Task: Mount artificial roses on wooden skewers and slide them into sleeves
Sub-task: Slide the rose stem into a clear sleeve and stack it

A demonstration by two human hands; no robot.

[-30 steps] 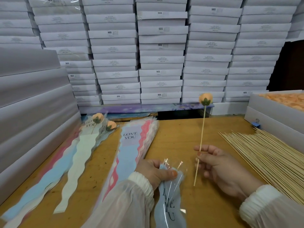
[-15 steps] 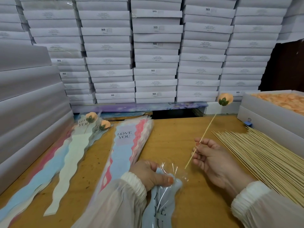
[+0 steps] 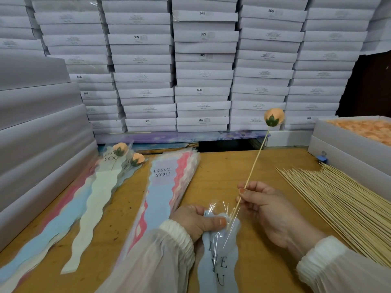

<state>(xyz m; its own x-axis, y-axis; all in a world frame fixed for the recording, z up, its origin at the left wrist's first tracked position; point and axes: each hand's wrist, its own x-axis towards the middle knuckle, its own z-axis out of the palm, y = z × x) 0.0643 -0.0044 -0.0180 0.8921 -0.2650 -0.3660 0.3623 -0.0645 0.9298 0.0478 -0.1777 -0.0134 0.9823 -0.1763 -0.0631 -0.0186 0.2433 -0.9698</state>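
My right hand (image 3: 266, 210) pinches a wooden skewer (image 3: 254, 163) low on its shaft; a peach artificial rose (image 3: 274, 116) with green sepals tops it, tilted up and to the right. The skewer's bottom tip sits at the crinkled clear mouth of a pale blue "LOVE YOU" sleeve (image 3: 220, 256). My left hand (image 3: 197, 220) grips that sleeve's top edge with the thumb across it. Two finished roses in sleeves (image 3: 120, 150) lie at the back left of the table.
A stack of empty printed sleeves (image 3: 167, 187) lies centre-left on the wooden table (image 3: 222, 172). A heap of loose skewers (image 3: 338, 197) fans out on the right. A white box of peach rose heads (image 3: 364, 129) stands at the far right. White cartons (image 3: 203, 70) are stacked behind and left.
The skewer has tilted from upright to leaning right, and its lower tip has dropped to the sleeve's opening. My left hand has kept hold of the sleeve.
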